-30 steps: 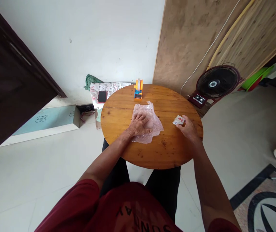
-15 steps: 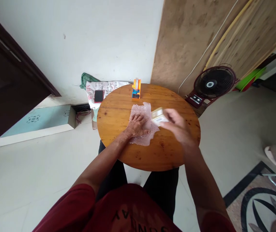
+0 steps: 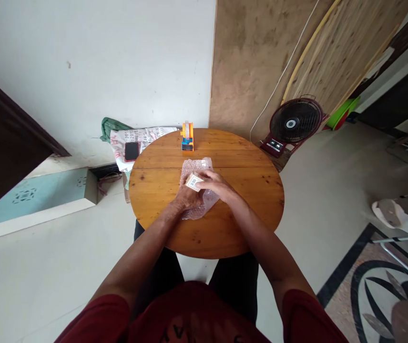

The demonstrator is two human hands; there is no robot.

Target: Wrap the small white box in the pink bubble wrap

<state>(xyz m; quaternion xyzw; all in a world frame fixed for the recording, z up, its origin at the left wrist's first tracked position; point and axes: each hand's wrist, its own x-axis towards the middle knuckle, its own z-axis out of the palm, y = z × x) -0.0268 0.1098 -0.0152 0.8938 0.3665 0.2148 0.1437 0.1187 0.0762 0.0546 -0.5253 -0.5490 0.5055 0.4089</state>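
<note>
Compared with the earlier frames, the whole view is sitting further to the right. The right hand is now reaching across from the right side of the surface and is grasping the box between thumb and fingers. The left hand is staying on the wrap; the box is covering its fingers, so whether they are clenched or released cannot be told. The box is now sitting above the wrap, directly over the left hand; contact between them cannot be confirmed.

The surface is showing rounded, varnished wood with dark knots. The wrap is lying as an irregular sheet of clear, pinkish bubble plastic. The box is presenting a pale, flat-sided form with a printed code.

Beyond the right edge, a dark red fan is standing near the wall. Beyond the left edge, a printed sheet is supporting a black device. An orange-and-blue dispenser is standing at the far edge. The right hand and box are blocking part of the wrap.
</note>
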